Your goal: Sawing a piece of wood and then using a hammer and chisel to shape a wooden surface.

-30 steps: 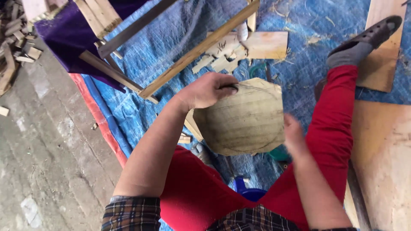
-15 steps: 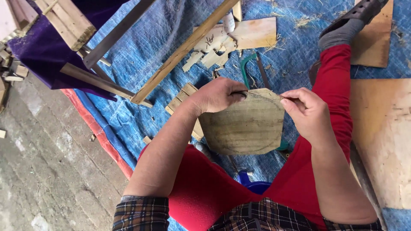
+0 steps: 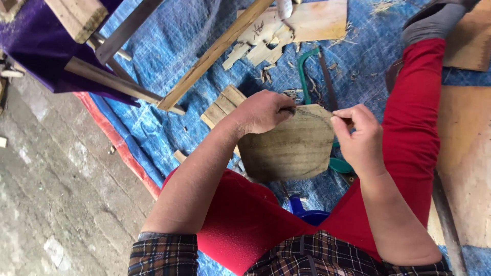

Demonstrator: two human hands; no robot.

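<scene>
Wooden slats (image 3: 221,106) lie behind the held board (image 3: 289,145).

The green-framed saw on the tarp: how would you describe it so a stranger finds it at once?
Start at the blue tarp covering the floor. Just beyond the rounded wooden board held by the left hand and right hand lies the saw. Its green metal frame stands out among pale wood scraps.

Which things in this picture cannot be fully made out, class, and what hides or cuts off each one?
- Green-framed saw, head view: its lower part is hidden behind the wooden piece.
- Left hand fingertips: curled over that piece's top edge.
- What the right hand pinches: too small to tell.
- Blue object: mostly hidden between the red trouser legs.
- Grey shoe: cut off by the top edge.
</scene>
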